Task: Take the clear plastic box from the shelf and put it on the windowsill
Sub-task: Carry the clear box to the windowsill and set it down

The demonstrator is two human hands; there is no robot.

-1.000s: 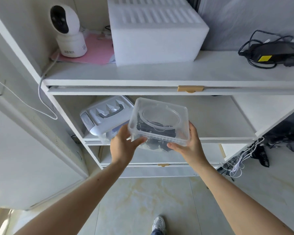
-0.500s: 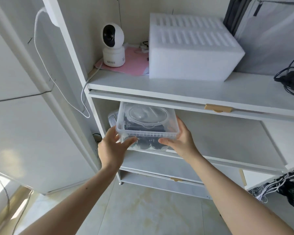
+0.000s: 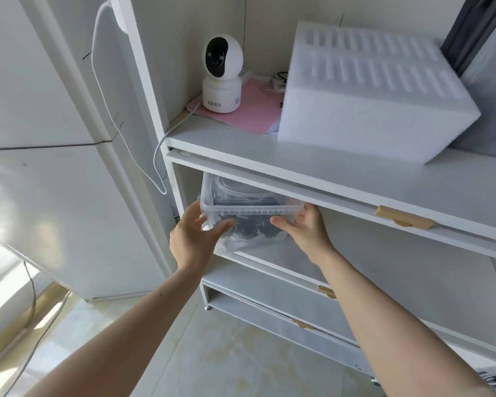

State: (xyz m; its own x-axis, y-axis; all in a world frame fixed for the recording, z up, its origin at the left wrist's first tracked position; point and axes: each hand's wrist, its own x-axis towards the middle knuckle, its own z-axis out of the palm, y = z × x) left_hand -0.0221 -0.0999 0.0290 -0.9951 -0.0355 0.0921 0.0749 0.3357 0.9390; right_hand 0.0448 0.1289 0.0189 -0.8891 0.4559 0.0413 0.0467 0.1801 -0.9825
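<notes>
The clear plastic box (image 3: pixel 246 204) holds dark items and has a round moulded lid. It hangs in front of the second shelf opening of the white shelf unit (image 3: pixel 341 179), at its left end. My left hand (image 3: pixel 194 237) grips the box's left front corner from below. My right hand (image 3: pixel 304 224) grips its right front corner. The back of the box is hidden under the upper shelf board. No windowsill shows clearly; bright light falls at the lower left.
On the top shelf stand a white security camera (image 3: pixel 222 75) on pink paper (image 3: pixel 255 110) and a large white foam block (image 3: pixel 375 90). A white cable (image 3: pixel 155 167) loops down the shelf's left side. A white cabinet (image 3: pixel 55 181) stands left. Tiled floor (image 3: pixel 226 353) lies below.
The view has swung left and closer to the shelf. The box, held in both hands, now sits flatter and nearer the shelf's left end, partly under the upper board.
</notes>
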